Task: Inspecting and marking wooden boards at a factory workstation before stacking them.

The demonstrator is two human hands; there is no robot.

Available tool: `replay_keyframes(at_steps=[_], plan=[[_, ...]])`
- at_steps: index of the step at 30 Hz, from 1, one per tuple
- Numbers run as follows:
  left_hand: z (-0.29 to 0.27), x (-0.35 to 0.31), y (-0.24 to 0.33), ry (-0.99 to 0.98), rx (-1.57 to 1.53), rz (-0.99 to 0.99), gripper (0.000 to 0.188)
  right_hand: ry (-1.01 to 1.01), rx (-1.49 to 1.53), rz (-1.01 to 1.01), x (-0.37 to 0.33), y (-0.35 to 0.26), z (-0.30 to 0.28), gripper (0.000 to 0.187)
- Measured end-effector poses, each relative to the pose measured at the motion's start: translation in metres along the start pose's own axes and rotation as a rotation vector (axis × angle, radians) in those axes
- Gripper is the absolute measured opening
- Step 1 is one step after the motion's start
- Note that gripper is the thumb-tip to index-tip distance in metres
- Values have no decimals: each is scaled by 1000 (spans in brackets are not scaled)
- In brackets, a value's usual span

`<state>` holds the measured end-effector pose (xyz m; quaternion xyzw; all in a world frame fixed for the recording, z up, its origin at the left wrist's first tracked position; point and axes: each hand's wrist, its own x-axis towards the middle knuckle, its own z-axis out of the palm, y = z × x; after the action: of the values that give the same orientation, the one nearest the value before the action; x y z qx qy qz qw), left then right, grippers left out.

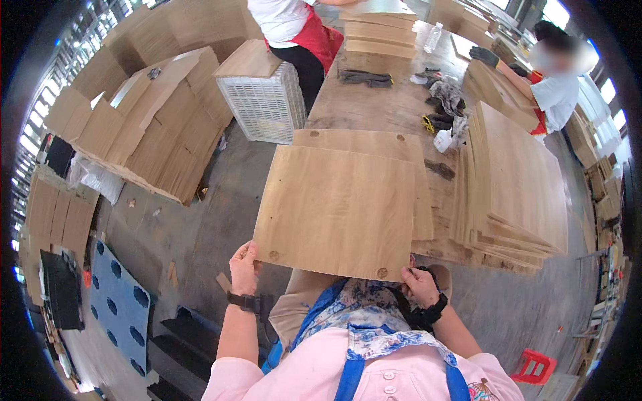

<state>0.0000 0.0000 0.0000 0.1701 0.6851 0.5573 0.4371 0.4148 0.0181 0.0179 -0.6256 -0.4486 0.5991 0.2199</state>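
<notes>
A light-brown wooden board (334,207) lies tilted toward me over the near end of the table, with dark round knots near its two front corners. My left hand (245,267) is closed on its front left corner, thumb on top. At the front right corner my right hand (421,287) is closed, thumb and finger pinching the edge. Something small and dark shows beside those fingers; I cannot make it out. Under this board, a second wooden board (420,190) sticks out at the back and right.
On the table (328,110), a stack of boards (515,180) stands at right and another stack (380,33) at the far end. Dark gloves (365,78), a white bottle (443,140) and rags lie between. Two co-workers stand beyond. A white crate (261,100) and cardboard (147,134) are left.
</notes>
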Motion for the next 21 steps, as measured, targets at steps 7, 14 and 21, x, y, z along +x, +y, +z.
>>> replay_keyframes(at_steps=[7, 14, 21], plan=[[10, 8, 9, -31, -40, 1, 26, -1, -40, 14, -8, -12, 10, 40], [13, -21, 1, 14, -2, 16, 23, 126, 337, 91, -4, -26, 4, 29], [-11, -64, 8, -483, 476, -200, 25, 89, 343, -5, 0, -38, 4, 24]])
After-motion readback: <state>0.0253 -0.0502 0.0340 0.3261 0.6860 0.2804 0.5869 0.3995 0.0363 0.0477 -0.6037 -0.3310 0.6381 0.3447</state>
